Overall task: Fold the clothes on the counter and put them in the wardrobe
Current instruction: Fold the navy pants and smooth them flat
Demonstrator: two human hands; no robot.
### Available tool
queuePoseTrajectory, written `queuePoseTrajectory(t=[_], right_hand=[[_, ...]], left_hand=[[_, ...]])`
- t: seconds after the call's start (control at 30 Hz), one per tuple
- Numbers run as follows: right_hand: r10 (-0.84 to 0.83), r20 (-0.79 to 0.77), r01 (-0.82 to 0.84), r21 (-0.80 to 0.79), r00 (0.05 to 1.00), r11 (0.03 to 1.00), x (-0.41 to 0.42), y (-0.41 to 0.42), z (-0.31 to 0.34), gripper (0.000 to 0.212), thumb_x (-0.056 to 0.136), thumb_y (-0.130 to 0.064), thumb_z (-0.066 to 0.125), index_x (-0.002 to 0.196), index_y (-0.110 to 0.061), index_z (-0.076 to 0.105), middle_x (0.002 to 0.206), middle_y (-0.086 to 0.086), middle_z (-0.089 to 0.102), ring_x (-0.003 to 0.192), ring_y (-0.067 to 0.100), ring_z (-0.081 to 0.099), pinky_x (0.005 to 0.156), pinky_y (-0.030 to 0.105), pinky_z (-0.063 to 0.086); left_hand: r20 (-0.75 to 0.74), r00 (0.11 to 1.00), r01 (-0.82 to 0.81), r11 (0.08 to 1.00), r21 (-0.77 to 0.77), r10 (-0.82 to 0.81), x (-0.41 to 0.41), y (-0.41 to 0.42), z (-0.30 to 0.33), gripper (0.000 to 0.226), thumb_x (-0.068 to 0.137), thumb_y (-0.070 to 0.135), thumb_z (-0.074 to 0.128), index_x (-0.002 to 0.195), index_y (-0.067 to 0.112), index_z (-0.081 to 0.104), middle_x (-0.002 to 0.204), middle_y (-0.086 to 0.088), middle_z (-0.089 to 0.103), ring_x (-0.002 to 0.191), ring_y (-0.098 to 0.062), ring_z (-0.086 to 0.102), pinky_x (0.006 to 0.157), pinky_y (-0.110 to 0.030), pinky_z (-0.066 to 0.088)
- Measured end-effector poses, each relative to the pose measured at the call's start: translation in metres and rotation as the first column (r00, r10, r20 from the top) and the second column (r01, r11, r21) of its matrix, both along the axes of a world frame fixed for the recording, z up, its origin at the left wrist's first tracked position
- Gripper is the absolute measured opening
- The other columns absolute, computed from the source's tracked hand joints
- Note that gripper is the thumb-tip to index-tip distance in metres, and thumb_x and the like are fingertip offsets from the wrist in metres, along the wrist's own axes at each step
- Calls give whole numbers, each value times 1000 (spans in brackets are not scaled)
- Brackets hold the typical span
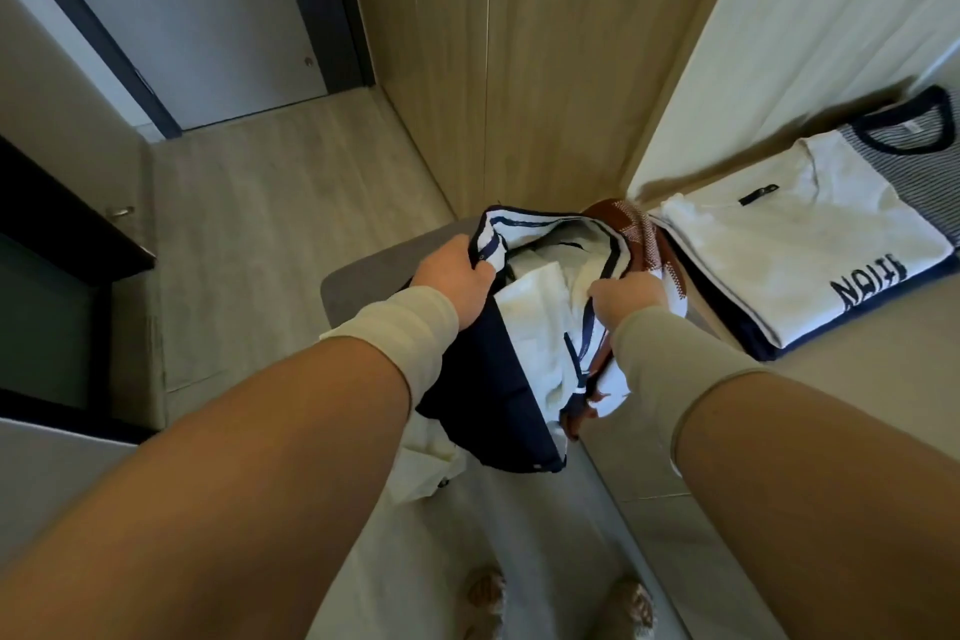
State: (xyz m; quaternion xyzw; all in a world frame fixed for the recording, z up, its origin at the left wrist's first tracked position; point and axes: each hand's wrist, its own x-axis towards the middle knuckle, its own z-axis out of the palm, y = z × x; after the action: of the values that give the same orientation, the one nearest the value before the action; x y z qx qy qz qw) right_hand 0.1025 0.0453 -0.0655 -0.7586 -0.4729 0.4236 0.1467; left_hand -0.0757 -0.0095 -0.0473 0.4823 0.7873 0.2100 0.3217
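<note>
Wood-look flooring (291,203) and a grey door (208,16) fill the left side, with pale wardrobe panels (545,68) straight ahead. At centre, the left hand (457,278) grips the navy-trimmed collar edge of a bundle of clothes (535,327), fingers curled round the fabric; the right hand (626,301) pinches its striped edge just beside a rust-brown garment (649,244). To the right, a folded white shirt (810,244) lies atop a striped one (924,172) on the counter (857,343).

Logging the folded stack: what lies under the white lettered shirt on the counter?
Under the white lettered shirt a navy garment shows along the front edge, a striped shirt behind. Anything beneath is covered.
</note>
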Motion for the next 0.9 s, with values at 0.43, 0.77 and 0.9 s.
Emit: queuePoseTrajectory(t=[0.43, 0.77, 0.9], right_hand=[[280, -345, -331, -97, 896, 939, -17, -21, 51, 19, 79, -2, 63, 95, -10, 56, 88, 14, 52, 73, 22, 45, 62, 30, 44], [-54, -861, 309, 121, 505, 943, 30, -6, 202, 68, 45, -2, 48, 112, 2, 58, 103, 24, 59, 102, 47, 64, 87, 66, 46], [-41, -859, 369, 176, 511, 913, 67, -35, 250, 38, 62, -6, 46, 98, -3, 58, 88, 17, 60, 82, 38, 64, 81, 59, 54]], left_hand=[[180, 938, 292, 955, 44, -295, 42, 17, 63, 30, 92, 1, 45, 112, 7, 66, 104, -7, 63, 95, -23, 57, 78, -24, 42], [-406, 771, 465, 870, -168, -490, 46, 24, 90, 139, 52, 63, 78, 152, 29, -13, 160, 0, 2, 148, -31, 2, 118, -50, 15], [-306, 868, 407, 913, -10, -390, 90, 36, 137, 95, 76, 54, 66, 152, 21, 18, 154, -9, 30, 139, -31, 31, 118, -43, 21]])
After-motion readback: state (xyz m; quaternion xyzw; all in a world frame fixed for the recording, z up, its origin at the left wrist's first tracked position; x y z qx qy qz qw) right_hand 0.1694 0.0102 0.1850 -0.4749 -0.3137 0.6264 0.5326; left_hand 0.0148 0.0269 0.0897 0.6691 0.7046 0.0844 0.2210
